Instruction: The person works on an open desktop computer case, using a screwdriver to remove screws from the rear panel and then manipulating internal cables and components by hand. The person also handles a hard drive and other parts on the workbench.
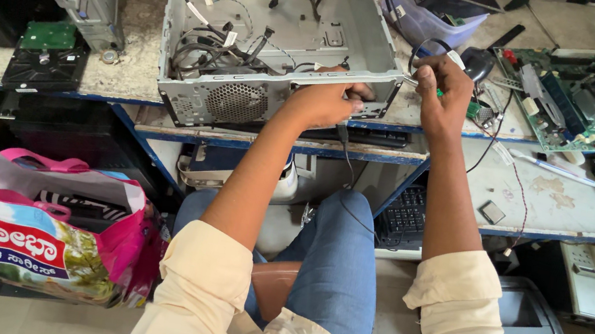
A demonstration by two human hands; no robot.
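Left hand [328, 102]: fingers curled over the near edge of the open computer case [287, 36], clamped on it. Right hand [438, 94]: fingers pinched together on a thin cable [429, 46] at the case's right front corner. Case sits on the bench [119, 77]. Green circuit board [590, 103] lies right of the case; pink bag [31, 219] on the floor, below-left.

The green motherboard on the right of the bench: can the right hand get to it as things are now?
Probably yes. The right hand is at the case's corner, and the green motherboard lies beside it, uncovered. Its fingers pinch something small, so it is not free.
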